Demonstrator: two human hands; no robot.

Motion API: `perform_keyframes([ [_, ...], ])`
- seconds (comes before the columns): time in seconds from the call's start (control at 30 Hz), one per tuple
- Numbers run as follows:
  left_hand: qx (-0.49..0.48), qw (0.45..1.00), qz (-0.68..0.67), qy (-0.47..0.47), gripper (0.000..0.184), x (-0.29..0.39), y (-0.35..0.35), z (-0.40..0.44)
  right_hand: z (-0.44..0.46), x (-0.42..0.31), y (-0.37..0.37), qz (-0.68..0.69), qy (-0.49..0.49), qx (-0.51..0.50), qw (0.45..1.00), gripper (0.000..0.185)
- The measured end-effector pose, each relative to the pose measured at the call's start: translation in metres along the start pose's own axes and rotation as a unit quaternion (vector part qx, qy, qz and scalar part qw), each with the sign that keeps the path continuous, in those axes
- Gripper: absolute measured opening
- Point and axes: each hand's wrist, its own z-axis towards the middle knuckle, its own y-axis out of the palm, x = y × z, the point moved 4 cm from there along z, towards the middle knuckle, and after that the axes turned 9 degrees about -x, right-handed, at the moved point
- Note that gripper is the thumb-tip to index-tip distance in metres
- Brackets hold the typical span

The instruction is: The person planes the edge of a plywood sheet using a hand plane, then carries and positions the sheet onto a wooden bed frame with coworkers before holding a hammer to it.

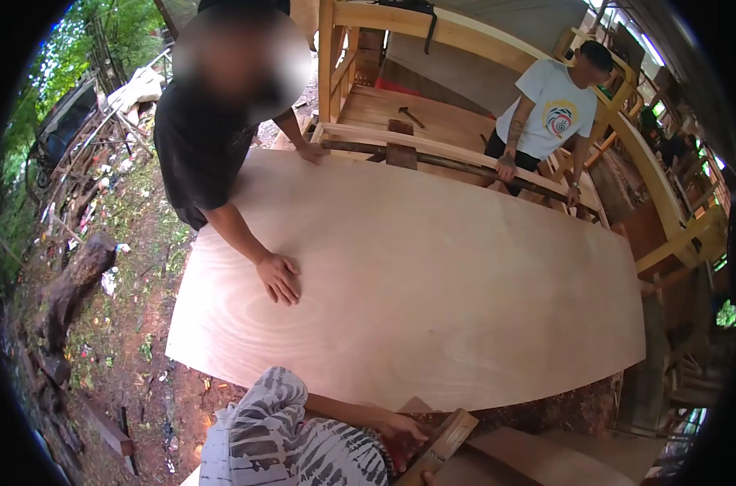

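At the bottom, my left hand [403,429] reaches from a patterned grey-and-white sleeve [262,413]. Its fingers are bent together beside a wooden piece [450,441]; what they hold is hidden. I cannot see my right hand. Just beyond lies a large, pale plywood sheet [433,283] with curved edges. Another person in a dark shirt [202,138] leans over its left side, one hand [279,277] flat on the sheet and the other at its far edge.
A second person in a white T-shirt [556,105] grips a long dark bar [457,164] beyond the sheet. A hammer [411,117] rests on boards behind it. Wooden frames [449,31] stand at the back. Logs [76,283] and debris lie on the left ground.
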Motion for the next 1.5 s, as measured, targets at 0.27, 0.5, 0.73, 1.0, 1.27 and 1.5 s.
perform_keyframes([
  [0.27,-0.186,0.971,-0.147,-0.03,0.052,-0.012,-0.013,0.013,-0.048,0.021,-0.008,0.031,-0.009,0.054,0.998,0.064],
  [0.5,-0.08,0.996,-0.025,-0.004,0.03,-0.03,-0.048,0.018,-0.039,0.043,0.006,0.15,-0.048,-0.094,0.983,0.068],
  [0.73,0.029,1.0,0.003,-0.008,0.032,-0.041,-0.055,0.0,-0.05,0.049,0.029,0.19,-0.05,-0.07,0.978,0.064],
  [1.0,-0.181,0.953,-0.242,0.023,0.036,-0.012,-0.014,-0.003,-0.069,0.001,0.069,0.131,-0.215,-0.05,0.966,0.081],
  [1.27,0.27,0.743,0.554,0.262,0.027,0.119,-0.016,0.028,-0.02,0.028,0.009,0.09,-0.203,0.187,0.957,0.07],
  [1.5,0.273,0.296,0.908,0.118,0.048,0.268,0.011,0.185,0.108,-0.041,-0.037,-0.012,-0.278,0.352,0.894,0.067],
])
